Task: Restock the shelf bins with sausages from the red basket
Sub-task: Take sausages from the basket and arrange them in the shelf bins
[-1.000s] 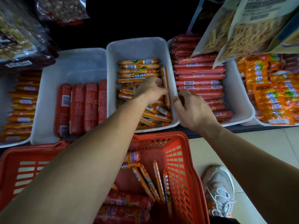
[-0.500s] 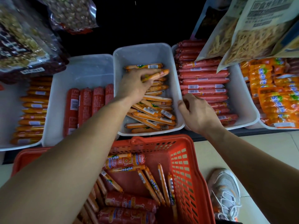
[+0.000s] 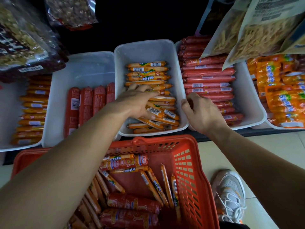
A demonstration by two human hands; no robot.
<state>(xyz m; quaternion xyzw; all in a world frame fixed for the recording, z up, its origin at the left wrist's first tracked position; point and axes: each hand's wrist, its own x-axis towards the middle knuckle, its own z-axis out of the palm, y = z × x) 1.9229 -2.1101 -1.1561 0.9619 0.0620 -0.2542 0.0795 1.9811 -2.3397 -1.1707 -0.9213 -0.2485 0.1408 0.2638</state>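
My left hand [image 3: 137, 103] lies in the middle bin [image 3: 145, 50], fingers spread fairly flat over the thin sausages [image 3: 145, 70] there, pressing or squaring them rather than clutching one, as far as I can see. My right hand [image 3: 203, 113] sits at the wall between that bin and the long red sausages [image 3: 208, 80], fingers curled; whether it grips the rim I cannot tell. I judge the job about midway. The middle bin has tidy rows behind, a loose heap in front and bare room at the back. The left bin [image 3: 82, 70] holds only a few thick sausages [image 3: 85, 104]. The red basket [image 3: 189, 179] below holds many thin sticks [image 3: 166, 180] and several thick rolls [image 3: 132, 202], so both bins want more.
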